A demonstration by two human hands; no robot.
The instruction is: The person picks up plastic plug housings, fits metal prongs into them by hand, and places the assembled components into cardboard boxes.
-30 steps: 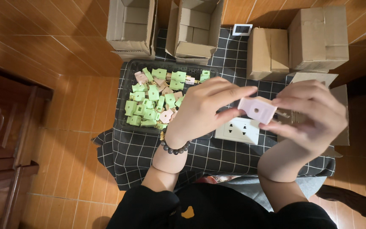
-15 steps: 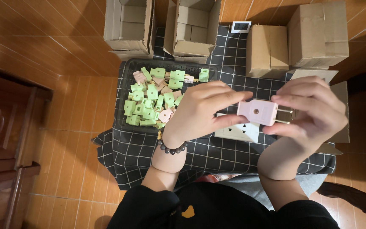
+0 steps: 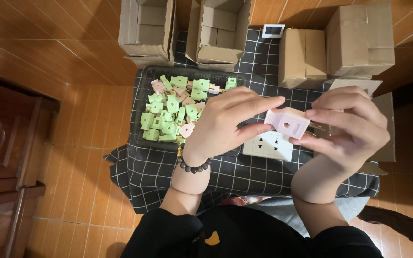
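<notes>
Both of my hands hold one pale pink plug (image 3: pixel 288 122) above a black checked cloth (image 3: pixel 244 174). My left hand (image 3: pixel 228 122), with a bead bracelet at the wrist, pinches the plug's left end with fingertips. My right hand (image 3: pixel 347 126) grips its right end, where metal prongs show. Directly below the plug lies a white socket plate (image 3: pixel 269 146). A black tray (image 3: pixel 142 102) holding several green and pink plugs (image 3: pixel 170 112) sits just left of my left hand.
Two open cardboard boxes (image 3: pixel 146 26) (image 3: pixel 221 28) stand behind the tray. Two closed boxes (image 3: pixel 302 57) (image 3: pixel 359 38) stand at the back right, with another box (image 3: pixel 383 124) under my right hand. A small white card (image 3: pixel 273 30) lies between them. A dark wooden cabinet (image 3: pixel 3 162) is on the left.
The pink plug has turned from facing the camera to lying sideways between both hands, and it sits slightly higher than before. The hands stayed close together.
</notes>
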